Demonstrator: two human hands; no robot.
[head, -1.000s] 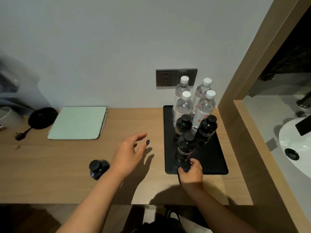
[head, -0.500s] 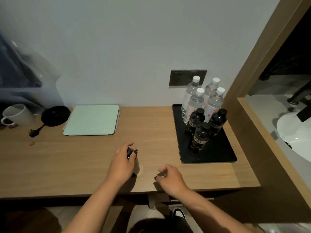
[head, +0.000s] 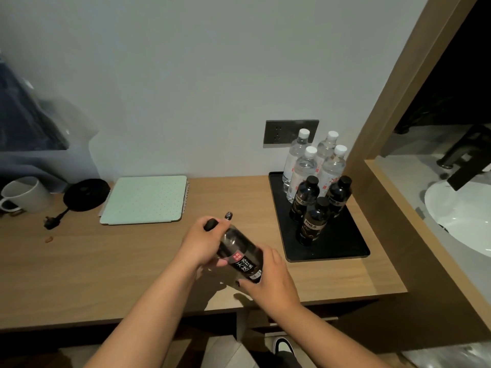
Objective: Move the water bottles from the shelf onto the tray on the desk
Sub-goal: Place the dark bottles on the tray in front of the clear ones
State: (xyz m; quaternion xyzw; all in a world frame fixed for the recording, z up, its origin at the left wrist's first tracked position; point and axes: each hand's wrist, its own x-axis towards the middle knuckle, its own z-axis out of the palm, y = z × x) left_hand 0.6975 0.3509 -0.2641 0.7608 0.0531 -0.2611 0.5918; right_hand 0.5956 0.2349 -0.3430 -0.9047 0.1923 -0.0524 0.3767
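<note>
A dark bottle (head: 240, 252) with a black cap and a label with white characters is tilted above the desk, left of the black tray (head: 342, 248). My left hand (head: 202, 243) grips its neck and upper body. My right hand (head: 271, 280) holds its bottom end. On the tray stand three dark bottles (head: 313, 221) in front and several clear bottles (head: 305, 168) with white caps behind them, near the wall.
On the wooden desk (head: 106, 261) lie a pale green notebook (head: 146, 199), a round black base with a plug (head: 85, 195) and a white mug (head: 24, 193) at far left. A wall socket (head: 281, 132) sits above the tray. A wooden frame and a sink (head: 462, 219) stand to the right.
My left hand closed on the dark bottle standing on the desk and lifted it. My right hand left the tray's front bottle and came over to take the lifted bottle's base.
</note>
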